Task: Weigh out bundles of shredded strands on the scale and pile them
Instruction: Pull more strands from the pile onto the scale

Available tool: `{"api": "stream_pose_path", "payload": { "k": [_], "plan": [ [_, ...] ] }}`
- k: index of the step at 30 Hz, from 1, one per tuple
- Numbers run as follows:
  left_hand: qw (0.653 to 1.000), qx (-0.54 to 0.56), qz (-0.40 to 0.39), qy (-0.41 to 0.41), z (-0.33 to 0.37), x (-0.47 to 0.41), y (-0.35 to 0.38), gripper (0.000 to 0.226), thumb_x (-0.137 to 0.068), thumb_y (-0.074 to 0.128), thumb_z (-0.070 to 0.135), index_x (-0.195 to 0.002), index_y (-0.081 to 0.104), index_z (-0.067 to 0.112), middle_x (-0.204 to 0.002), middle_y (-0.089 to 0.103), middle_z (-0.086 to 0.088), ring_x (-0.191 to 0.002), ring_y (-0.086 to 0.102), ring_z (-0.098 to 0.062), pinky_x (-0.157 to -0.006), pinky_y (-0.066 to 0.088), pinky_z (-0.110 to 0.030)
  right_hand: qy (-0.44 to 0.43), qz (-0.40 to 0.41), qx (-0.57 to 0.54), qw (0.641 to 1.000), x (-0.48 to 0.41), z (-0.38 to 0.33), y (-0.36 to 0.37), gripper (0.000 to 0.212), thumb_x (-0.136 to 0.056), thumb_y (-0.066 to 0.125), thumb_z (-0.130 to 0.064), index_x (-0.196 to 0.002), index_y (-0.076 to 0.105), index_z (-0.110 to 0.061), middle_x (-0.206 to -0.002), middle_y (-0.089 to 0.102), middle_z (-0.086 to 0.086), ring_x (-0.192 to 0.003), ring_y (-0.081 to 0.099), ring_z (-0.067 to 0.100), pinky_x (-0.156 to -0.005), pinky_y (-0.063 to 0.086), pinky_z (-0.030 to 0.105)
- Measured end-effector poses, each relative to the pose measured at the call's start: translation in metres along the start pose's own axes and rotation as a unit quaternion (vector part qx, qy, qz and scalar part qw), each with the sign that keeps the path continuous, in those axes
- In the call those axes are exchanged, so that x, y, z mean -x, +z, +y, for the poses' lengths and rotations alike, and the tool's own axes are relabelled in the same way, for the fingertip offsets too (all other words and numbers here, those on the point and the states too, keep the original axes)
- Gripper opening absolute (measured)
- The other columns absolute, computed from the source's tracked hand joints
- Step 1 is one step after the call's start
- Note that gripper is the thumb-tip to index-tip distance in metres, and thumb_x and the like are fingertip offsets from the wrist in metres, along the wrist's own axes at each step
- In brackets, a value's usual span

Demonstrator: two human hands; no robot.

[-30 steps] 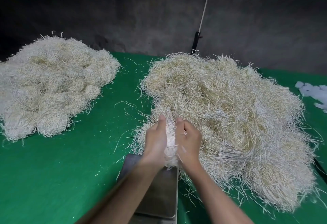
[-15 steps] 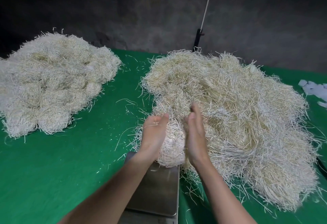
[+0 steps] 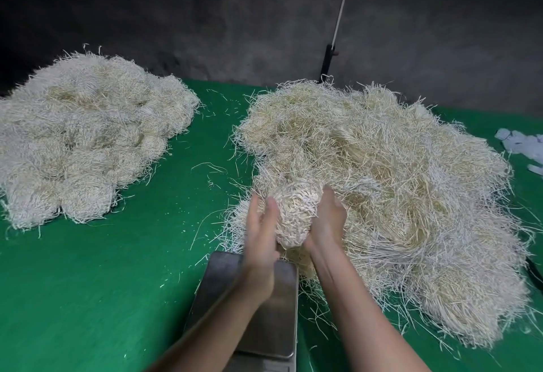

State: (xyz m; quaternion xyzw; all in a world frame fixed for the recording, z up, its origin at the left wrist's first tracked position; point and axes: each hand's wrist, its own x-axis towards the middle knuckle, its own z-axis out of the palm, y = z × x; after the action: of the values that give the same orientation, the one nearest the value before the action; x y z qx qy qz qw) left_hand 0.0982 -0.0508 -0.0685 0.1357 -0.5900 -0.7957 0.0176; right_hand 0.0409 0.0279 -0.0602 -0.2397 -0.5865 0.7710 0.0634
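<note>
A rounded bundle of pale shredded strands (image 3: pixel 293 213) is held between my two hands, just above the far edge of the steel scale plate (image 3: pixel 282 298). My left hand (image 3: pixel 261 227) presses its left side with fingers nearly straight and slightly blurred. My right hand (image 3: pixel 327 220) cups its right side, thumb on top and fingers curled behind it. The bundle sits against the near edge of the big loose heap of strands (image 3: pixel 396 189). A pile of rounded bundles (image 3: pixel 82 142) lies at the far left.
Everything rests on a green cloth-covered table (image 3: pixel 117 283) with stray strands scattered on it. White scraps (image 3: pixel 526 145) lie at the right edge. A black post with a white cord (image 3: pixel 327 63) stands behind the heap against a dark wall.
My hands, first tight together on a thin tuft, spread apart. They now enclose a fuller, rounded bundle, lifted slightly at the heap's near edge.
</note>
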Motion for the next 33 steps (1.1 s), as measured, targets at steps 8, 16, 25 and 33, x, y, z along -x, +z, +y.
{"api": "stream_pose_path", "payload": {
  "k": [8,16,25,33],
  "plan": [
    [0.986,0.072,0.135,-0.072,0.015,-0.038,0.002,0.089,-0.079,0.061,0.061,-0.137,0.04,-0.004,-0.135,0.05,-0.024,-0.126,0.047,-0.039,-0.106,0.037,-0.053,-0.266,-0.09,0.221,0.934,0.043,0.029,-0.006,0.014,-0.092,0.047,-0.006,-0.079,0.052,-0.007,-0.1,0.047,0.003,-0.085,0.042,-0.015,-0.073,0.031,0.007],
    [0.999,0.007,0.002,-0.051,0.011,-0.018,0.006,0.064,-0.084,0.039,0.069,-0.113,0.062,0.017,-0.1,0.072,0.002,-0.089,0.068,-0.013,-0.071,0.05,-0.017,-0.202,-0.222,0.27,0.915,0.027,-0.001,-0.003,0.041,-0.1,0.029,-0.046,-0.138,0.04,-0.037,-0.138,0.042,-0.018,-0.123,0.04,-0.003,-0.103,0.033,0.022],
    [0.998,-0.056,0.04,0.01,0.028,-0.026,-0.019,0.023,-0.093,0.059,0.025,-0.091,0.071,0.005,-0.092,0.071,-0.009,-0.089,0.065,-0.021,-0.085,0.051,-0.037,-0.193,-0.239,0.281,0.909,0.045,0.008,-0.002,0.05,-0.094,0.037,-0.052,-0.142,0.029,-0.038,-0.156,0.011,-0.014,-0.141,0.012,0.003,-0.11,0.011,0.028],
    [0.935,-0.204,0.132,0.258,0.042,-0.021,-0.031,0.03,-0.081,0.071,0.032,-0.101,0.052,0.02,-0.083,0.051,0.007,-0.072,0.049,0.0,-0.062,0.037,-0.008,0.005,-0.385,0.159,0.909,0.068,0.007,0.002,0.075,-0.08,0.071,-0.04,-0.139,0.028,-0.024,-0.143,0.038,0.0,-0.119,0.046,0.005,-0.094,0.044,0.021]
  ]
}}
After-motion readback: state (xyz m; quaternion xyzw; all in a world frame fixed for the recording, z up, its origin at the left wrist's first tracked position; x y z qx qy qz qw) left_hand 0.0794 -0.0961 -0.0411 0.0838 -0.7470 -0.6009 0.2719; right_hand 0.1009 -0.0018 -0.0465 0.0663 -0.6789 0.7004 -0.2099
